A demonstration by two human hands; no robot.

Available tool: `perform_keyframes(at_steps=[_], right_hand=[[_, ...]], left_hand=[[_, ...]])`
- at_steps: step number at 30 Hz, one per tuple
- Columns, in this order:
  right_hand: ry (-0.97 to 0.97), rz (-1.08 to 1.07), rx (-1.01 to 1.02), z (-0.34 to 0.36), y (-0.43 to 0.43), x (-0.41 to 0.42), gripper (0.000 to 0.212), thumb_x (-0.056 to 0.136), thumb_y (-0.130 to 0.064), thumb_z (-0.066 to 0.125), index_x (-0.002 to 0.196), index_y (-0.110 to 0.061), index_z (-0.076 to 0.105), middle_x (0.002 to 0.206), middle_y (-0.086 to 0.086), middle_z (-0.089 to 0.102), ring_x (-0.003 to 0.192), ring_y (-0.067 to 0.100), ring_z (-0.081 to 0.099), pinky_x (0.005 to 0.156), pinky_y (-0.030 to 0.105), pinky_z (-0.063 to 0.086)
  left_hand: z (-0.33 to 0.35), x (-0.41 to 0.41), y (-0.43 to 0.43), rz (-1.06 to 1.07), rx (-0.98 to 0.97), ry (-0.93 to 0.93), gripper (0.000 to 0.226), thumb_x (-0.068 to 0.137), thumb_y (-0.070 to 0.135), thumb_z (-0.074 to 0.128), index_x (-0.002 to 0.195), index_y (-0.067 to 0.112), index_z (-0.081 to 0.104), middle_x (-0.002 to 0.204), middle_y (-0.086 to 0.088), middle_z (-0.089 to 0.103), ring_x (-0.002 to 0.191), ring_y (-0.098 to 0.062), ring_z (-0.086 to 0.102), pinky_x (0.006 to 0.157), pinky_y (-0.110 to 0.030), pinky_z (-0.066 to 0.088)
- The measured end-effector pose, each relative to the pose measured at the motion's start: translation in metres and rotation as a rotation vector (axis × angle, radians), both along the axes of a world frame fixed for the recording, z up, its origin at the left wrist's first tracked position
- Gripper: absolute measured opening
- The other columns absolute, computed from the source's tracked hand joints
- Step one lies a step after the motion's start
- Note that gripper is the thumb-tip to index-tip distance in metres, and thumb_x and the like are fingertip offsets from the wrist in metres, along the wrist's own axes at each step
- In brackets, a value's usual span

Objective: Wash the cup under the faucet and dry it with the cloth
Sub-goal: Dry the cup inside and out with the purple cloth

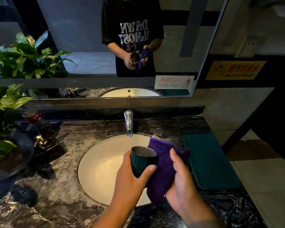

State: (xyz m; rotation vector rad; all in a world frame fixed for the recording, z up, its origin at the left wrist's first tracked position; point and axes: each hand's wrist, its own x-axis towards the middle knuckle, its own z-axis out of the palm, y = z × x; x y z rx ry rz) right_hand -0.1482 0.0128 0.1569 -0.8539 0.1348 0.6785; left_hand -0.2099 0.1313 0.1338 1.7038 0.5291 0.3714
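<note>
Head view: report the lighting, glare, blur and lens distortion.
Head view: dim overall, the white sink the brightest patch; glare streaks run down the chrome faucet. Head view: wide-angle bending slants the mirror frame and wall edges. Head view: the plant and dark countertop at the left look soft and murky; the cup and cloth are fairly sharp.

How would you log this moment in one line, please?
stage: drying | left hand: grips green cup | right hand: holds purple cloth beside cup | location: above sink
</note>
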Motion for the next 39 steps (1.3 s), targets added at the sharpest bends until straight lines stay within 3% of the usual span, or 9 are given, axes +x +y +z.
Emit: perform_keyframes(at_steps=[4, 8, 14, 18, 20, 23, 29, 35, 39], right_hand=[[-0.078, 0.042, -0.063, -0.004, 0.003, 0.002, 0.059, 0.085, -0.050, 0.066, 0.130, -0.012, 0.067, 0.125, 0.019, 0.071, 0.119, 0.034, 0.067, 0.109, 0.055, 0.046], [-0.113, 0.027, -0.107, 0.002, 0.006, 0.018, 0.035, 0.082, -0.045, 0.057, 0.098, -0.025, 0.083, 0.109, 0.014, 0.078, 0.102, 0.028, 0.073, 0.101, 0.049, 0.050], [-0.140, 0.231, -0.068, -0.001, -0.003, 0.035, 0.064, 0.084, -0.055, 0.063, 0.137, -0.019, 0.063, 0.134, 0.021, 0.065, 0.125, 0.037, 0.062, 0.104, 0.049, 0.050], [-0.168, 0.446, -0.051, 0.004, -0.004, 0.040, 0.078, 0.080, -0.056, 0.074, 0.142, -0.011, 0.057, 0.141, 0.025, 0.058, 0.127, 0.035, 0.058, 0.112, 0.047, 0.042], [-0.168, 0.513, -0.072, 0.007, -0.002, 0.044, 0.076, 0.080, -0.057, 0.073, 0.138, -0.010, 0.061, 0.136, 0.022, 0.063, 0.124, 0.031, 0.062, 0.110, 0.044, 0.044], [-0.146, 0.499, -0.076, 0.004, 0.002, 0.048, 0.062, 0.087, -0.052, 0.061, 0.133, -0.011, 0.066, 0.131, 0.020, 0.067, 0.119, 0.030, 0.066, 0.103, 0.041, 0.050], [-0.108, 0.393, -0.156, -0.018, -0.001, 0.043, 0.064, 0.079, -0.052, 0.063, 0.132, -0.017, 0.067, 0.134, 0.019, 0.066, 0.132, 0.037, 0.056, 0.117, 0.051, 0.037], [-0.369, 0.452, -0.352, -0.015, -0.007, 0.040, 0.044, 0.091, -0.050, 0.060, 0.130, -0.030, 0.066, 0.125, 0.003, 0.073, 0.123, 0.020, 0.066, 0.117, 0.047, 0.040], [-0.471, 0.599, -0.390, -0.002, -0.008, 0.048, 0.049, 0.088, -0.060, 0.052, 0.133, -0.043, 0.062, 0.134, 0.000, 0.069, 0.128, 0.020, 0.061, 0.118, 0.047, 0.038]], left_hand=[[0.004, 0.003, 0.007, -0.057, -0.042, 0.053, 0.047, 0.074, 0.072, 0.070, 0.100, 0.034, 0.066, 0.091, 0.009, 0.073, 0.085, -0.010, 0.070, 0.072, -0.031, 0.060], [0.011, 0.002, 0.005, -0.276, -0.303, 0.050, 0.038, 0.081, 0.066, 0.061, 0.101, 0.036, 0.073, 0.104, 0.003, 0.076, 0.099, -0.012, 0.072, 0.080, -0.029, 0.057], [0.019, 0.000, 0.013, -0.388, -0.713, 0.131, 0.043, 0.088, 0.056, 0.059, 0.119, 0.031, 0.074, 0.130, -0.010, 0.071, 0.122, -0.030, 0.066, 0.109, -0.054, 0.047], [0.026, 0.003, 0.008, -0.532, -0.872, 0.102, 0.059, 0.062, 0.060, 0.087, 0.110, 0.027, 0.081, 0.115, -0.009, 0.077, 0.095, -0.016, 0.076, 0.119, -0.063, 0.025], [0.027, 0.003, 0.005, -0.539, -0.818, 0.180, 0.101, 0.038, 0.071, 0.091, 0.122, 0.017, 0.075, 0.122, -0.018, 0.070, 0.082, -0.013, 0.074, 0.109, -0.055, 0.040], [0.030, 0.000, 0.010, -0.575, -0.949, 0.231, 0.069, 0.075, 0.067, 0.073, 0.119, 0.015, 0.075, 0.106, -0.025, 0.068, 0.084, -0.034, 0.066, 0.077, -0.044, 0.053], [0.023, 0.001, 0.023, -0.407, -0.662, 0.284, 0.050, 0.076, 0.061, 0.070, 0.105, 0.021, 0.080, 0.115, -0.027, 0.071, 0.098, -0.039, 0.068, 0.098, -0.064, 0.045], [0.025, 0.004, 0.020, -0.440, -0.221, 0.272, 0.049, 0.083, 0.067, 0.066, 0.111, 0.027, 0.069, 0.096, 0.005, 0.078, 0.086, -0.007, 0.074, 0.076, -0.022, 0.057], [0.031, 0.009, 0.023, -0.519, -0.108, 0.294, 0.061, 0.073, 0.074, 0.063, 0.109, 0.024, 0.068, 0.095, 0.003, 0.076, 0.084, -0.012, 0.073, 0.078, -0.031, 0.058]])
